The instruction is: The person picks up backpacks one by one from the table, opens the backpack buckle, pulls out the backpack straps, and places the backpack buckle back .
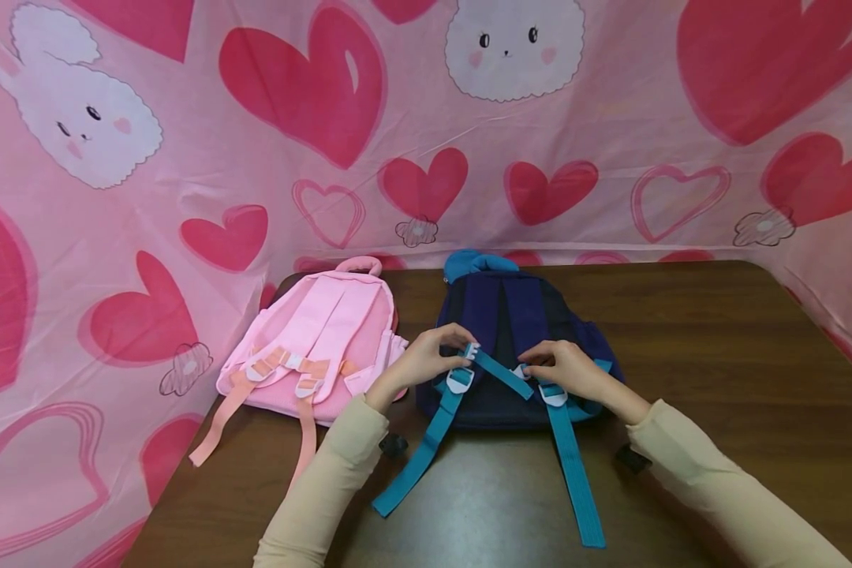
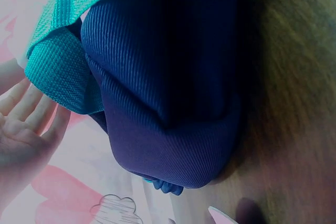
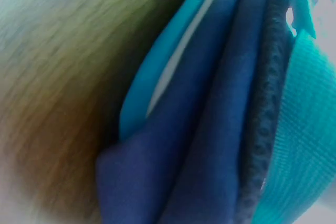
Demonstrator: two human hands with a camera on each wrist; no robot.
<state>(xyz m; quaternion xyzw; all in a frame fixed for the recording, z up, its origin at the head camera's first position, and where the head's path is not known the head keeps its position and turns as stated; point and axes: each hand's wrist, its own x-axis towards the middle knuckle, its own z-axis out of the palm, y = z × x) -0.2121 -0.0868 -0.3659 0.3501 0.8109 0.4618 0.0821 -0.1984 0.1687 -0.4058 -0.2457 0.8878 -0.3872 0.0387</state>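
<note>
A navy backpack [image 1: 493, 414] with teal webbing lies on the table, its shoulder straps facing up. Over its left side, my left hand [image 1: 426, 361] pinches a white buckle piece [image 1: 472, 352] on a teal chest strap [image 1: 506, 374]. My right hand [image 1: 571, 369] pinches another white buckle piece [image 1: 520, 371] at the right shoulder strap. The two pieces are apart. Two loose teal strap ends [image 1: 577, 481] hang toward the front through white adjusters [image 1: 460, 381]. In the left wrist view, teal webbing [image 2: 60, 72] covers part of the hand; the right wrist view shows mostly the bag's side [image 3: 184, 145].
To the left lies a pink backpack [image 1: 312, 315], its orange chest strap joined by a white buckle [image 1: 293, 362]. Both bags rest on a dark wooden table [image 1: 710, 339]. A pink heart-patterned cloth [image 1: 596, 213] hangs behind and at the sides.
</note>
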